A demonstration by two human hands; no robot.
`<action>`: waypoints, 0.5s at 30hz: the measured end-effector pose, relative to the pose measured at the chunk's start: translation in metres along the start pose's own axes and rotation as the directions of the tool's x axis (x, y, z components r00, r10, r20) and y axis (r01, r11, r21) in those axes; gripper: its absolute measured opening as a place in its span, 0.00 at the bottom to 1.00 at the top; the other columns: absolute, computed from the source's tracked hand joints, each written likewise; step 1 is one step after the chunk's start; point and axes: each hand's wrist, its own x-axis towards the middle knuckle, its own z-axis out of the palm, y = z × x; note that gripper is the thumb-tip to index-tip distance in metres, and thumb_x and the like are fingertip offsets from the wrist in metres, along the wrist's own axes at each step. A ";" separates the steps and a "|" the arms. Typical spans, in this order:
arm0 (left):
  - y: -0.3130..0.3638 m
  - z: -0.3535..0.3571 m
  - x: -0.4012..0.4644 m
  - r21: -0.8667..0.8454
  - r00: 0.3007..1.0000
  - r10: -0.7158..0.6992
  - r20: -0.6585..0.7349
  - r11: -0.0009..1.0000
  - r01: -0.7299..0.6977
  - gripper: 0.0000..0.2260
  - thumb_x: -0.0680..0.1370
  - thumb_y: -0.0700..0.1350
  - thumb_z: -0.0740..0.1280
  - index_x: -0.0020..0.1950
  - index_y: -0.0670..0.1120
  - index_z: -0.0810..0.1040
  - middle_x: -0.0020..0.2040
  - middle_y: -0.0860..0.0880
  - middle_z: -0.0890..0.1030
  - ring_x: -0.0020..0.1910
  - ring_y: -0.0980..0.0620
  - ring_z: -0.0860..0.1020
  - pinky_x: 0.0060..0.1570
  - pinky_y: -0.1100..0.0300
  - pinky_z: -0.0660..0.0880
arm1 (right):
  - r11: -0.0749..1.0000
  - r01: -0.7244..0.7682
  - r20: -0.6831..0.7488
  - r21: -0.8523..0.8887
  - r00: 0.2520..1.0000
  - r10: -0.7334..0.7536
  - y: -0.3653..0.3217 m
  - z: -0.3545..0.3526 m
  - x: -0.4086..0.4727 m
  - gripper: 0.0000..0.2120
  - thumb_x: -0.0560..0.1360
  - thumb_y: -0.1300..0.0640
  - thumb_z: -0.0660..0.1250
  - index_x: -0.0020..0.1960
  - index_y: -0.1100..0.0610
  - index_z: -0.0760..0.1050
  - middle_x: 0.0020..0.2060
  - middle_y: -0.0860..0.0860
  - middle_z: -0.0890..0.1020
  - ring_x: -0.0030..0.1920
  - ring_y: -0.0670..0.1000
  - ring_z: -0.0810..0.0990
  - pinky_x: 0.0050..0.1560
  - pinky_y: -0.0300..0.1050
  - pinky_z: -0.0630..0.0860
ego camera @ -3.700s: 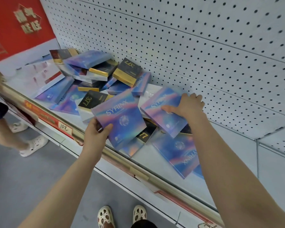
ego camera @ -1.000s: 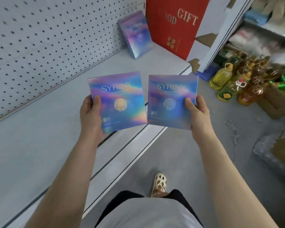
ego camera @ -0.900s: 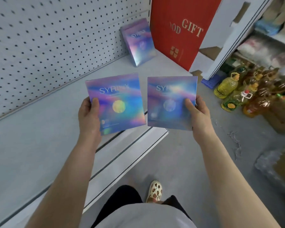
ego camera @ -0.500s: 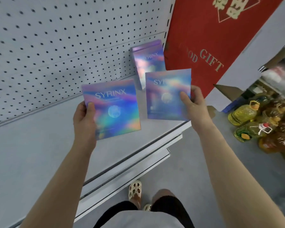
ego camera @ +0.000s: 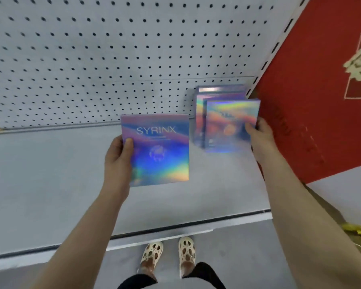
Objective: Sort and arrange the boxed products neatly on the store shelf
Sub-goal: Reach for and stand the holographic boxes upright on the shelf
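My left hand (ego camera: 118,157) grips a holographic SYRINX box (ego camera: 158,149) by its left edge, upright above the grey shelf (ego camera: 50,174). My right hand (ego camera: 258,138) holds a second holographic box (ego camera: 227,124) by its right edge, just in front of the standing boxes (ego camera: 219,92) that lean against the pegboard back at the shelf's right end. Whether the held box touches the shelf or the boxes behind it is unclear from blur.
A red gift panel (ego camera: 313,101) closes off the shelf's right end. The white pegboard wall (ego camera: 113,59) forms the back. The shelf's front edge (ego camera: 175,226) runs below my arms, with my feet (ego camera: 169,253) on the grey floor.
I have turned to face the shelf squarely. My right hand has carried its box back and right, up to the standing boxes. My left hand keeps its box over the shelf.
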 end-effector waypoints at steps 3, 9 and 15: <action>-0.002 0.015 -0.009 0.008 1.000 -0.013 -0.013 1.000 0.013 0.05 0.83 0.44 0.61 0.52 0.44 0.76 0.50 0.42 0.80 0.48 0.46 0.77 0.53 0.41 0.75 | 0.990 -0.003 -0.054 -0.143 0.999 -0.005 0.011 0.004 0.013 0.13 0.78 0.66 0.64 0.62 0.67 0.72 0.50 0.59 0.76 0.50 0.52 0.73 0.48 0.40 0.70; -0.005 0.043 -0.019 0.032 1.000 -0.022 0.009 0.999 0.022 0.07 0.83 0.44 0.61 0.55 0.43 0.76 0.55 0.37 0.81 0.51 0.43 0.78 0.58 0.35 0.72 | 0.869 0.217 -0.044 -0.444 0.964 -0.263 -0.021 0.000 -0.003 0.29 0.75 0.64 0.69 0.74 0.64 0.63 0.68 0.63 0.70 0.69 0.59 0.68 0.70 0.46 0.63; -0.012 0.073 -0.028 0.045 0.995 -0.010 0.103 0.999 0.005 0.08 0.82 0.45 0.62 0.58 0.44 0.77 0.53 0.46 0.83 0.50 0.49 0.80 0.55 0.48 0.76 | 0.776 0.569 0.446 -0.274 0.790 -0.421 -0.087 0.014 -0.048 0.16 0.79 0.54 0.69 0.65 0.58 0.76 0.59 0.49 0.78 0.60 0.48 0.76 0.61 0.35 0.71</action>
